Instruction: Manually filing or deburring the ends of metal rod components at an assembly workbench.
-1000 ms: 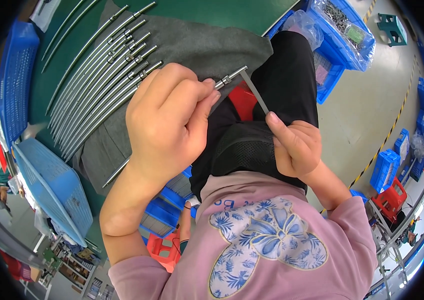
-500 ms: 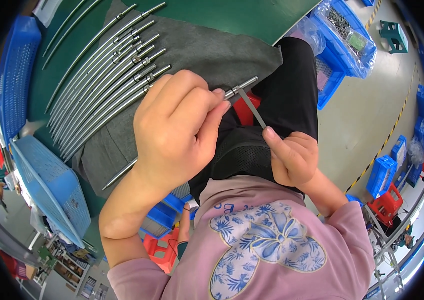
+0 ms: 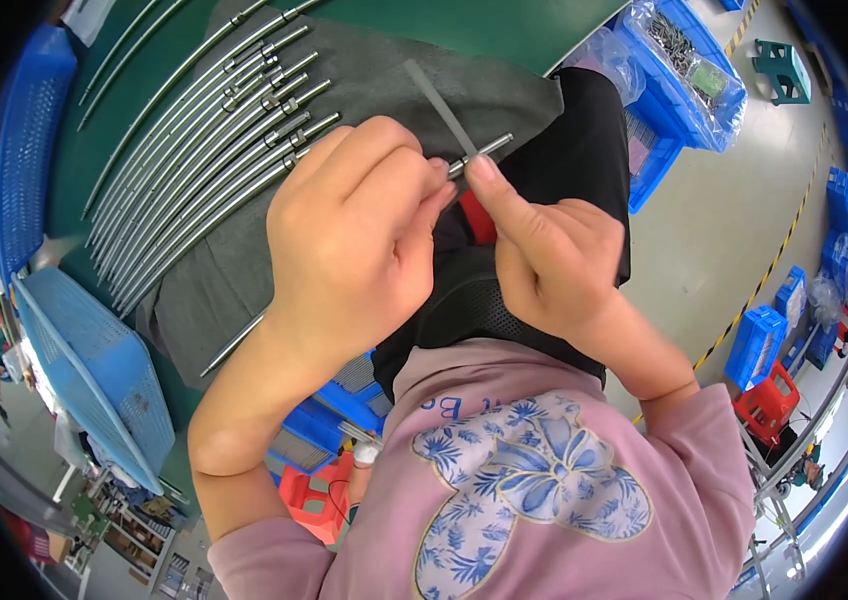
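Observation:
My left hand (image 3: 354, 240) is closed around a long thin metal rod (image 3: 484, 150) whose end pokes out past my fingers; its other end shows below my wrist. My right hand (image 3: 549, 260) pinches a flat grey strip (image 3: 441, 100) that angles up and left across the rod's tip, my fingertip pressed against the rod. Both hands meet over the edge of the grey cloth (image 3: 244, 250), above my lap.
Several similar curved metal rods (image 3: 204, 130) lie side by side on the cloth on a green table (image 3: 504, 25). Blue plastic crates (image 3: 94, 370) stand at the left, a blue bin of bagged parts (image 3: 689, 70) at the upper right, more blue bins (image 3: 759, 345) on the floor.
Both hands rose in the picture and drew together. The flat strip, earlier slanting down to my right hand, now points up and left past the rod tip.

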The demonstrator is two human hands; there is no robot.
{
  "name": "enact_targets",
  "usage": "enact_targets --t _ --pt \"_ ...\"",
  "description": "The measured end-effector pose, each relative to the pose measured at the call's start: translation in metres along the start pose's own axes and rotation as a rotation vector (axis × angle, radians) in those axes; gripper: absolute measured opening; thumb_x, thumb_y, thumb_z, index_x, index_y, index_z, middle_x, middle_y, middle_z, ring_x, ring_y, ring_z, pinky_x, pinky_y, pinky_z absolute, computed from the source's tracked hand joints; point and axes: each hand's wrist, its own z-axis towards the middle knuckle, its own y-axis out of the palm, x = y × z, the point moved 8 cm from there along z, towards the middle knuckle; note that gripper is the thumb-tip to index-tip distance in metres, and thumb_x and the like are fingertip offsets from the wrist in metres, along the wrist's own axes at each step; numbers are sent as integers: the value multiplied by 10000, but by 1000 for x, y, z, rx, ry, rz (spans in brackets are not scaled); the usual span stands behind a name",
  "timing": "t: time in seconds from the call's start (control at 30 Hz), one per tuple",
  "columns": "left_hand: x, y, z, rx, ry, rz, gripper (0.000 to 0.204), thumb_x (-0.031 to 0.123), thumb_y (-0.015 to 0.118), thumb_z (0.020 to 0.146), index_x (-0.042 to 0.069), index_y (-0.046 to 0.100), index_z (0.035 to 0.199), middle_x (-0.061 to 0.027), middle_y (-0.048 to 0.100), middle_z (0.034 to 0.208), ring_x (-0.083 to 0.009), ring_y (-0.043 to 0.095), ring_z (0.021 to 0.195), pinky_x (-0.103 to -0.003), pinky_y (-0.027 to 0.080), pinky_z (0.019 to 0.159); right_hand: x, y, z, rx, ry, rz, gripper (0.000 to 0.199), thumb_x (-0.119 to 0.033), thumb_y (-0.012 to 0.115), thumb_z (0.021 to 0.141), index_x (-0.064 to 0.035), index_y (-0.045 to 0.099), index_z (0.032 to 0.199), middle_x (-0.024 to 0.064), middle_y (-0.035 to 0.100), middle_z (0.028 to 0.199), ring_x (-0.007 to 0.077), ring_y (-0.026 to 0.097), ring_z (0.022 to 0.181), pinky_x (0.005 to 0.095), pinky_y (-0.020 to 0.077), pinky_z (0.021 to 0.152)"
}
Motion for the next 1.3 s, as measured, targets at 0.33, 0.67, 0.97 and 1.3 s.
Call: enact_targets --t 0.33,0.67,0.97,1.3 --pt "-3 2 0 26 17 -1 191 -57 714 625 25 564 712 -75 528 713 -258 514 606 -351 415 530 1 -1 -15 219 -32 -68 548 13 620 590 -67 698 1127 -19 333 487 129 346 380 282 295 388" --pt "-1 1 -1 -10 44 122 185 -3 724 656 27 568 752 -74 520 716 -255 523 622 -353 421 544 22 -28 -96 138 66 -15 510 82 614 654 -6 666 1154 15 395 507 158 382 388 301 313 407" --pt "82 -147 8 355 -337 526 179 -16 659 766 -12 620 940 -64 613 898 -123 570 729 -243 435 588 32 -26 -105 218 136 46 452 88 627 727 9 651 1172 47 471 520 174 404 384 295 334 419" --pt "24 -248 -83 857 -433 -75 289 209 551 976 -41 583 1118 -184 645 1071 -199 654 895 -230 553 696 12 -29 -36 390 18 276 451 98 624 739 35 631 1186 100 621 711 166 455 423 285 372 438"
